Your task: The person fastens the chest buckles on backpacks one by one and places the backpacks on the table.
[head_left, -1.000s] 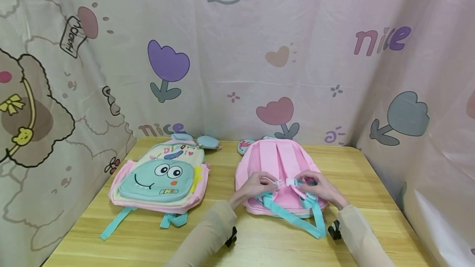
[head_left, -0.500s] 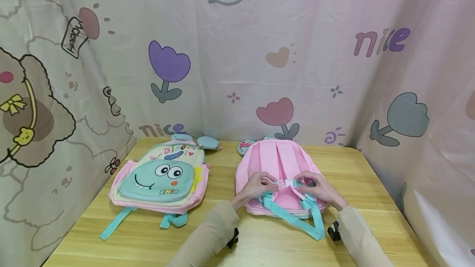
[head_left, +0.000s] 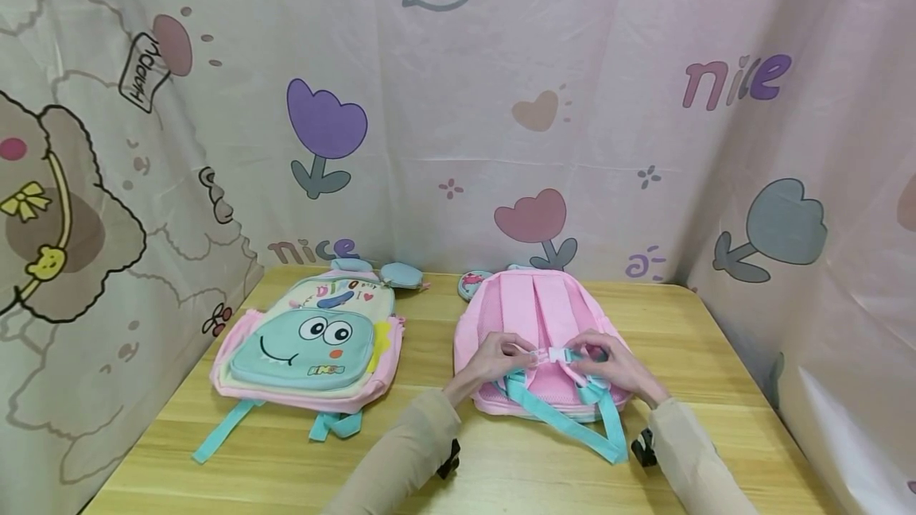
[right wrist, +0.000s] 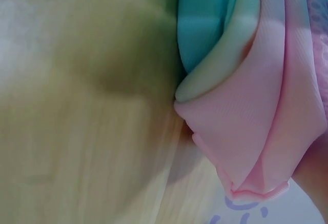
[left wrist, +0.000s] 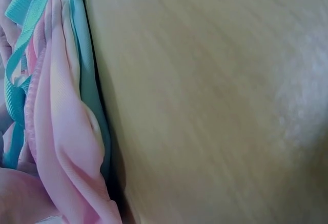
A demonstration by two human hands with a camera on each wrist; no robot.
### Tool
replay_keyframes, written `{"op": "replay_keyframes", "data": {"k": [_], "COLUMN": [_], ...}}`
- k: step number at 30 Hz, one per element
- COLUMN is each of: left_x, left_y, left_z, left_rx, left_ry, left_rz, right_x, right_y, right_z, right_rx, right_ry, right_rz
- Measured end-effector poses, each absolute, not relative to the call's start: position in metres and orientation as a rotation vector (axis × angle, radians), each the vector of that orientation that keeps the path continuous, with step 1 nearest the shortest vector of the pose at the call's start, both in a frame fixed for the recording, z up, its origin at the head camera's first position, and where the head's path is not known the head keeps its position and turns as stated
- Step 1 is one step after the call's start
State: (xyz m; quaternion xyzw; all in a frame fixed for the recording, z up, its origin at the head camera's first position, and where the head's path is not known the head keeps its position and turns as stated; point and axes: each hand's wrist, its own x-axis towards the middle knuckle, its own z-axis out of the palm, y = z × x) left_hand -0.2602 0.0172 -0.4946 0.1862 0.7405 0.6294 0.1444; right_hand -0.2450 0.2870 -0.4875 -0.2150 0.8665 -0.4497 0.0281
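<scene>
At the near edge of the pink backpack (head_left: 520, 292), a teal strap (head_left: 565, 423) loops over the table (head_left: 522, 475). On the pack's lower back, your left hand (head_left: 499, 356) and right hand (head_left: 617, 364) each have a narrow grip, pinching opposite sides of a pale buckle (head_left: 557, 354). Left of the pack lies a smiling-faced backpack (head_left: 304, 352); behind it hangs a printed curtain (head_left: 444, 102).

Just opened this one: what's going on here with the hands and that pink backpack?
A person's left hand and right hand are pinching at a white buckle, one on each side, between the shoulder straps of the pink backpack. It lies strap side up on the table. Whether the buckle is fastened is too small to tell. The cartoon-face backpack lies to the left, face up, with neither hand on it.
</scene>
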Motion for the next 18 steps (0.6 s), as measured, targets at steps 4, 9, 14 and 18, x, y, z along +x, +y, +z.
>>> {"op": "replay_keyframes", "data": {"k": [4,9,14,18], "left_x": [-0.26,-0.2601,-0.2599,-0.2597], "left_y": [0.0168,0.016,0.0142,0.0131], "left_z": [-0.4943,-0.4933,-0.4908,-0.4889], "left_rx": [0.535,0.551,0.56,0.568], "left_ry": [2.164,2.167,2.183,2.188], "left_rz": [1.787,1.772,1.725,1.695], "right_x": [-0.2448,-0.2431,-0.2414,-0.2411], "right_y": [0.2849,0.2825,0.2806,0.2785], "right_z": [-0.4883,-0.4878,-0.4854,-0.4845], "right_rx": [-0.737,-0.788,-0.805,-0.818], "right_ry": [2.695,2.73,2.751,2.774], "right_rz": [-1.396,-1.409,-1.404,-1.375]}}
